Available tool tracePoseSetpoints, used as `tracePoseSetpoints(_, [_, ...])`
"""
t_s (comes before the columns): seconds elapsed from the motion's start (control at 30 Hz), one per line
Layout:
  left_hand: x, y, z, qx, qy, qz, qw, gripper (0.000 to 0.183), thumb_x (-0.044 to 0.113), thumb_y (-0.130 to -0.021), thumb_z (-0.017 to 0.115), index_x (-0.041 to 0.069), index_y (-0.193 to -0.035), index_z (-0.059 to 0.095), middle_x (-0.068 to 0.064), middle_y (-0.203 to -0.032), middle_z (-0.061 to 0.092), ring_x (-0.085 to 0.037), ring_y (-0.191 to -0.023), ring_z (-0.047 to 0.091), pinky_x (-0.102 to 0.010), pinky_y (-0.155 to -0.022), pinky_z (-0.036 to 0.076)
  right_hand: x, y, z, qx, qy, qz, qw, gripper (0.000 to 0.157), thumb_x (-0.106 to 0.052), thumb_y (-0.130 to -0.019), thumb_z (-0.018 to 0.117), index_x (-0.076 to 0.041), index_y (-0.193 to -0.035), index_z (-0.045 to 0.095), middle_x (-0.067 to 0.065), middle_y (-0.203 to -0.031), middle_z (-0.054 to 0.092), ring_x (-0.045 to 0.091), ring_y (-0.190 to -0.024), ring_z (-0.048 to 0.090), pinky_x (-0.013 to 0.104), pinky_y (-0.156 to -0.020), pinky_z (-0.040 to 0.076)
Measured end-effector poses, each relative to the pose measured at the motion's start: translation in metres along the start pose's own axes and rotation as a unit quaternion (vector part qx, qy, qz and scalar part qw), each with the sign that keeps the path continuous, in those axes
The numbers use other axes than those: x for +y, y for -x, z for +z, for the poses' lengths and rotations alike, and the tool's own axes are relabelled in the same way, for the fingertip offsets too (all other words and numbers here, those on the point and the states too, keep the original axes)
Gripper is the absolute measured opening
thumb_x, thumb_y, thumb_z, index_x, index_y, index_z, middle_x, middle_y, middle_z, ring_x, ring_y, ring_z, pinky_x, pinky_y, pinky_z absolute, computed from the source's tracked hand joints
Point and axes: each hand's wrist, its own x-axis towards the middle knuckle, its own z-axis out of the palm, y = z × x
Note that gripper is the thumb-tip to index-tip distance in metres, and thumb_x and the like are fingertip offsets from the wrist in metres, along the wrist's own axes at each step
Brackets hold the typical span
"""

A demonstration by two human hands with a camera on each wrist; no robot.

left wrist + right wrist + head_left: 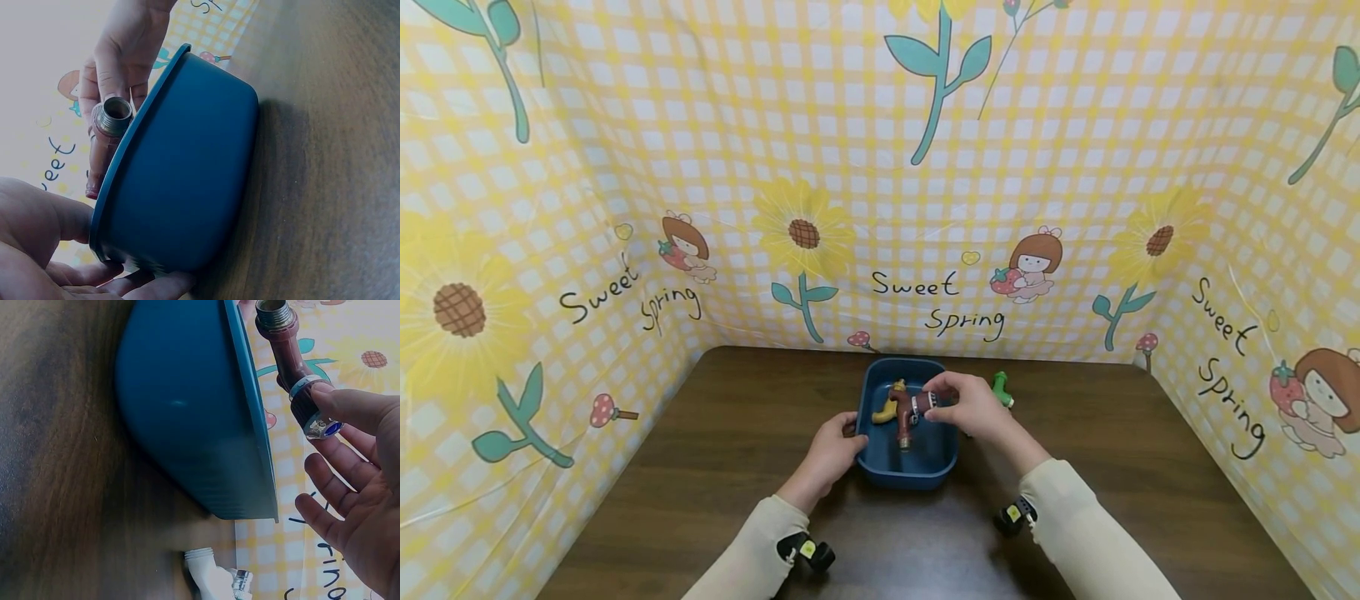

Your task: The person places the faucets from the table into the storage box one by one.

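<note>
A blue plastic basin [908, 480] stands on the table. My left hand [833, 454] grips its left side, thumb at the rim and fingers against the outer wall [181, 156]. Over the basin, my right hand [976, 408] pinches a dark red-brown tap [904, 421] by its ribbed knob, between thumb and fingertips. The tap's threaded end [276, 317] shows in the right wrist view, higher than the basin's rim. Inside the basin lies a yellow tap [886, 412], partly covered by the brown one.
To the right of the basin, a green tap [1001, 389] lies on the brown wooden table [715, 483], partly behind my right hand. A white tap [215, 580] lies near the basin in the right wrist view. Checked yellow cloth [820, 150] encloses the back and sides.
</note>
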Motion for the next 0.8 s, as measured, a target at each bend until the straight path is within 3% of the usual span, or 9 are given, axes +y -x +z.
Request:
tracePoseSetpoints(0.4, [0.001,0.001,-0.001,-0.004,-0.006,-0.009,0.9999,0.046,0.004,-0.101,0.058,-0.008,-0.144,0.048,-0.028,-0.137,0.058,-0.033,-0.114,0.064,-0.049,-0.091,0.058,-0.003,-0.006,0.006,-0.011,0.034,-0.008,0.999,0.03,-0.024,-0.083,0.087,-0.027,-0.11,0.073,-0.005,-0.108,0.07,0.02,-0.106,0.063,0.043,-0.094,0.054])
tracePoseSetpoints(0.8, [-0.002,0.0,0.0,-0.001,0.005,0.002,1.0,0.045,0.001,-0.1,0.057,-0.011,-0.142,0.048,-0.031,-0.136,0.058,-0.033,-0.112,0.065,-0.049,-0.09,0.059,-0.004,-0.014,0.012,-0.039,0.06,-0.024,0.997,0.028,-0.028,-0.082,0.087,-0.028,-0.106,0.073,-0.007,-0.104,0.07,0.017,-0.097,0.062,0.041,-0.088,0.055])
